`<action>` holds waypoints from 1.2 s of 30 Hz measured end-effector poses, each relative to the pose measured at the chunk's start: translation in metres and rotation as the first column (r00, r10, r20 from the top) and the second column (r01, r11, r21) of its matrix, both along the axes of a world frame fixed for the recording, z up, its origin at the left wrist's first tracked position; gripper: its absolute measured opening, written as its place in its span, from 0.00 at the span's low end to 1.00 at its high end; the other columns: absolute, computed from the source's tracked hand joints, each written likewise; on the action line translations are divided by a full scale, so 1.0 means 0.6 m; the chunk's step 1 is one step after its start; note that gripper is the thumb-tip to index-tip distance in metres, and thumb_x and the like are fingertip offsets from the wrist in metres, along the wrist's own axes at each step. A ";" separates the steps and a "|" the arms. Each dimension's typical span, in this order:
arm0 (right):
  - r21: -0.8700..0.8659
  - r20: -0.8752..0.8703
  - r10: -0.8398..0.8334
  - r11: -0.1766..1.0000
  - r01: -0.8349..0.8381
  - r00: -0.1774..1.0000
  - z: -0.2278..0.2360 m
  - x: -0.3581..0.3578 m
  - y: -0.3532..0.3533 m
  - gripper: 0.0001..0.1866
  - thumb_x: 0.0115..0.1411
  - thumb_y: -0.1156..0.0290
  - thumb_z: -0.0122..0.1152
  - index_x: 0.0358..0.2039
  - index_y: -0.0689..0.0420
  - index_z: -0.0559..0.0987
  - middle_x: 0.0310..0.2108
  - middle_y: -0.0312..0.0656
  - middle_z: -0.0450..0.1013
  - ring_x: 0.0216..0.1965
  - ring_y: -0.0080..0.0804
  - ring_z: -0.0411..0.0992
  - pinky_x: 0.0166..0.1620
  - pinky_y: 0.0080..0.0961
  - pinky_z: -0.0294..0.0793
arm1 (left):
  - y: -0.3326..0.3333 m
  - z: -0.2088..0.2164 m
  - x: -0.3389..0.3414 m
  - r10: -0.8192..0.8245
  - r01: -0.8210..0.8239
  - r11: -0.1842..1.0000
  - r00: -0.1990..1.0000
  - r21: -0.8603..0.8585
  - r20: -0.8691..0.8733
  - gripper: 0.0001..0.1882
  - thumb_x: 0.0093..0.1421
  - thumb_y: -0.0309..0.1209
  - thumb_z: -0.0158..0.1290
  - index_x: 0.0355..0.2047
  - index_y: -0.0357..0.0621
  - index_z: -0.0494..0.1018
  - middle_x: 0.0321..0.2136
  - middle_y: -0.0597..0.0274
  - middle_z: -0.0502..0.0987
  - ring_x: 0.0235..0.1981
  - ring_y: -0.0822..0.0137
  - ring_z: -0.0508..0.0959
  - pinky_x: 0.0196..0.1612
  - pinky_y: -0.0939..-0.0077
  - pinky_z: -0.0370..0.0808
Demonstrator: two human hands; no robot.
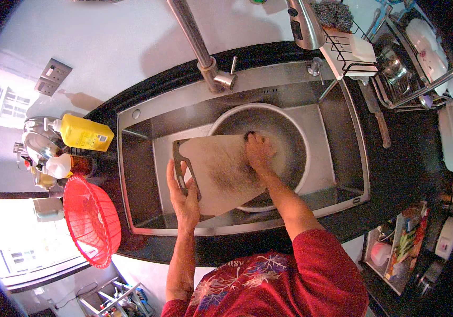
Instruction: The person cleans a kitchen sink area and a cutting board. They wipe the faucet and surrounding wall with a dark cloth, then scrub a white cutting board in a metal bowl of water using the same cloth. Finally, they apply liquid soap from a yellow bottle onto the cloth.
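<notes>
A pale, speckled cutting board with a dark scuffed patch is tilted over a large round metal basin in the sink. My left hand grips the board at its dark-edged handle slot, thumb and fingers on either side. At the board's right end, my right hand is closed, its fingers curled down at the edge. A small dark piece shows by its fingertips; what it is cannot be made out. The basin's left part is hidden under the board.
The steel sink has a faucet behind it. A red plastic basket and yellow pump bottle stand left. On the right lie a knife and a dish rack. A wire holder carries a sponge-like block.
</notes>
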State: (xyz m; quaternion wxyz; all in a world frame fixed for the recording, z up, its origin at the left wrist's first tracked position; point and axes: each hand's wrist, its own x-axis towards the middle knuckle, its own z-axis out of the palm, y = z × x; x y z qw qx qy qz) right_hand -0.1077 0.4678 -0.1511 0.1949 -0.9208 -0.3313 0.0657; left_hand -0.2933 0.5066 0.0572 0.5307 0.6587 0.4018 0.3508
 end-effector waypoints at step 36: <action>0.573 -0.311 0.373 0.807 -0.141 0.874 0.186 -0.125 0.016 0.18 0.53 0.75 0.47 0.46 0.60 0.69 0.49 0.57 0.59 0.48 0.56 0.59 0.52 0.42 0.59 | -0.017 -0.003 -0.006 0.052 0.047 0.893 0.977 -0.448 0.207 0.29 0.58 0.25 0.45 0.59 0.43 0.50 0.52 0.55 0.64 0.51 0.63 0.66 0.53 0.71 0.63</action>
